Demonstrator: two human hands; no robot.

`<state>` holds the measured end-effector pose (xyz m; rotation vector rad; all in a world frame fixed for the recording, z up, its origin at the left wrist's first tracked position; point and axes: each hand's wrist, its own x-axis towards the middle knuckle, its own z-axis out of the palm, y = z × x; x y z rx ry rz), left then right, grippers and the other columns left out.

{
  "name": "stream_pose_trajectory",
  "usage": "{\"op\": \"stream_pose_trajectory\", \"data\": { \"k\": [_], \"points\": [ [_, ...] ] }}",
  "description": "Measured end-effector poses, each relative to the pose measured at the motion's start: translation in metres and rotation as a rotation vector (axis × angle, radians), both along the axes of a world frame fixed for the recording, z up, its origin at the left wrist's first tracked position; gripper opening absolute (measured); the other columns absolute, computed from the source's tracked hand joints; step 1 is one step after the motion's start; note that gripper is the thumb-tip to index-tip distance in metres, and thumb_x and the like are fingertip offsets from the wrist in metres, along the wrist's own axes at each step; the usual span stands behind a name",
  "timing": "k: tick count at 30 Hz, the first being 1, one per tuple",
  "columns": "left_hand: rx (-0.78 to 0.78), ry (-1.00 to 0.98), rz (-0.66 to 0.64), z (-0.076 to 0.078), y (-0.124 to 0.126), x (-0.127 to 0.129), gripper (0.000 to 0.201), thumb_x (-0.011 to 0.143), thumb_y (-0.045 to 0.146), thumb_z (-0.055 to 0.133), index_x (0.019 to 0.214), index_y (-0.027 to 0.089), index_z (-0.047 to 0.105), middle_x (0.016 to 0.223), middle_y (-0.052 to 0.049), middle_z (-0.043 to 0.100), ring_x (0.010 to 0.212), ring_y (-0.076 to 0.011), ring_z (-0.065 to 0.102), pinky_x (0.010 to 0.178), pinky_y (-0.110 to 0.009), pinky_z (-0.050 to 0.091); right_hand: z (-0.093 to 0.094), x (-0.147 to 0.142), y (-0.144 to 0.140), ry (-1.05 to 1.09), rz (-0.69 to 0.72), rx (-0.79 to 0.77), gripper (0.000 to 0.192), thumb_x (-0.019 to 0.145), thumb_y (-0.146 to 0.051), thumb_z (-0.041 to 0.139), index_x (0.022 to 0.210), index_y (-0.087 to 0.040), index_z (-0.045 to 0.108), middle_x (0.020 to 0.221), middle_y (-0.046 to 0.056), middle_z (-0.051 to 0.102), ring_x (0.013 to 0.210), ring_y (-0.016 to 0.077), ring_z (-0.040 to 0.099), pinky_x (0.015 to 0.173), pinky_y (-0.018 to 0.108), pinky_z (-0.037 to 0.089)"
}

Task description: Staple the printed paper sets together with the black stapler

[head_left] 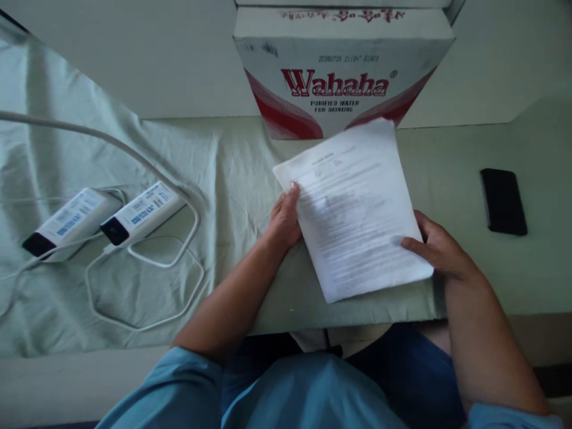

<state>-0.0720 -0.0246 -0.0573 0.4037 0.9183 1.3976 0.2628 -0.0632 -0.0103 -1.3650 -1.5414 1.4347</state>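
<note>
Nearest me, at the centre of the frame, I have my left hand [283, 220] curled against the left edge of the sheaf of papers [355, 208], thumb on top, while my right hand [435, 247] pinches the lower right corner, fingers loosely closed on it; the papers lie tilted on the desk [491, 280]. Left of centre two white power banks [105, 220] lie among looped white cables [147, 286] on the green cloth [232, 173]. At right lies a black phone [503, 201]. At top centre stands a Wahaha water carton [339, 65]
</note>
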Motion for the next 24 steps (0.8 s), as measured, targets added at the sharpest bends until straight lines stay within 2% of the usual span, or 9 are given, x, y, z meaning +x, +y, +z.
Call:
{"op": "stream_pose_trajectory", "data": {
  "k": [3,6,9,11,15,17,19,22,24],
  "points": [
    [0.004,-0.039,0.129,-0.004,0.007,-0.004,0.046,0.096,0.055,0.078,0.123,0.018,0.072,0.126,-0.013,0.081,0.134,-0.0313,0.071,0.116,-0.045,0.058,0.000,0.009,-0.007,-0.008,0.057,-0.079,0.059,0.069,-0.055,0.099,0.118,-0.027,0.082,0.111,0.007,0.086,0.102,0.0305,0.081,0.093,0.047,0.069],
    [0.061,-0.054,0.115,0.000,0.009,-0.006,0.046,0.095,0.051,0.080,0.126,0.018,0.071,0.133,-0.014,0.078,0.143,-0.0321,0.066,0.120,-0.047,0.055,-0.007,0.008,-0.009,0.007,-0.114,-0.036,0.038,0.069,-0.052,0.099,0.096,-0.029,0.085,0.094,0.001,0.086,0.085,0.0256,0.080,0.091,0.048,0.069],
    [0.199,0.007,0.017,0.010,0.005,-0.008,0.053,0.084,0.043,0.092,0.128,0.021,0.072,0.129,-0.013,0.080,0.141,-0.0335,0.067,0.120,-0.047,0.056,-0.005,0.006,-0.007,0.036,-0.453,0.270,0.027,0.077,-0.048,0.094,0.099,-0.035,0.084,0.098,-0.002,0.085,0.097,0.0257,0.080,0.105,0.053,0.064],
    [0.296,0.100,-0.036,0.016,0.003,-0.013,0.056,0.075,0.039,0.099,0.122,0.023,0.075,0.118,-0.010,0.082,0.131,-0.0328,0.073,0.114,-0.045,0.059,0.005,0.008,-0.005,0.053,-0.585,0.482,0.022,0.082,-0.043,0.091,0.102,-0.041,0.084,0.106,-0.002,0.085,0.112,0.0291,0.079,0.113,0.059,0.059],
    [0.390,0.300,-0.135,0.018,0.001,-0.026,0.050,0.064,0.038,0.105,0.104,0.021,0.080,0.099,-0.005,0.083,0.097,-0.0253,0.081,0.093,-0.037,0.066,0.032,0.016,-0.015,0.042,-0.733,0.837,0.020,0.077,-0.038,0.093,0.095,-0.045,0.085,0.091,-0.005,0.081,0.101,0.0325,0.080,0.101,0.062,0.062],
    [0.400,0.389,-0.206,0.017,0.002,-0.030,0.050,0.061,0.039,0.106,0.100,0.020,0.082,0.093,-0.005,0.082,0.085,-0.0219,0.078,0.084,-0.034,0.065,0.039,0.020,-0.025,-0.107,-0.690,0.819,0.012,0.085,-0.040,0.088,0.094,-0.047,0.085,0.091,-0.002,0.080,0.102,0.0329,0.079,0.094,0.059,0.063],
    [0.404,0.488,-0.296,0.018,0.002,-0.032,0.047,0.060,0.042,0.106,0.095,0.020,0.084,0.087,-0.005,0.081,0.078,-0.0203,0.075,0.081,-0.034,0.064,0.038,0.024,-0.031,-0.198,-0.565,0.690,0.011,0.089,-0.045,0.084,0.100,-0.047,0.084,0.100,0.002,0.081,0.107,0.0351,0.077,0.093,0.058,0.064],
    [0.448,0.614,-0.363,0.026,0.000,-0.032,0.040,0.064,0.050,0.103,0.087,0.022,0.087,0.084,-0.006,0.079,0.081,-0.0215,0.073,0.085,-0.036,0.062,0.028,0.034,-0.029,-0.213,-0.321,0.399,0.024,0.087,-0.057,0.084,0.105,-0.041,0.086,0.109,0.005,0.083,0.106,0.0363,0.077,0.095,0.058,0.065],
    [0.490,0.640,-0.363,0.033,-0.002,-0.031,0.037,0.069,0.056,0.098,0.082,0.024,0.087,0.085,-0.008,0.078,0.088,-0.0242,0.072,0.090,-0.038,0.061,0.021,0.039,-0.023,-0.161,-0.248,0.267,0.035,0.082,-0.071,0.081,0.090,-0.037,0.086,0.095,0.003,0.083,0.094,0.0342,0.079,0.089,0.056,0.068]
  ]
}}
